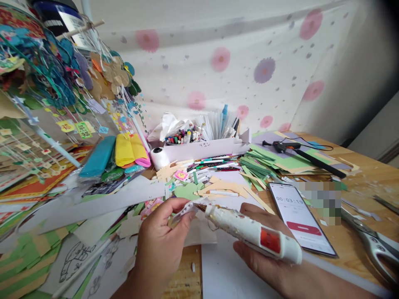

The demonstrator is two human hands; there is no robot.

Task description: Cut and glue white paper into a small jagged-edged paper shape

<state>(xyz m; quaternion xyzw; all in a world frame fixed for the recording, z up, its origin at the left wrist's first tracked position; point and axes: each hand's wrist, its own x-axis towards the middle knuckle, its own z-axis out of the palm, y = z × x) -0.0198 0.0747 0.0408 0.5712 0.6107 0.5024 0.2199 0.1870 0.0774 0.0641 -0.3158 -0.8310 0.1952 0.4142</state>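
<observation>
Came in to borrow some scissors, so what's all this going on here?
Someone's right hand holds a white glue gun, its tip at or just beside a small white piece pinched in the left hand. Paper scraps lie around on the wooden table. To the right lie a phone showing 00:03:19 and scissors.

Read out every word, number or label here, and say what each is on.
"00:03:19": on the phone.
Red button on its screen: lettering too small to read.
White box: marks too small to read.
Hanging paper tags: writing too blurred.
Dark blue container, upper left: label too blurred.
</observation>
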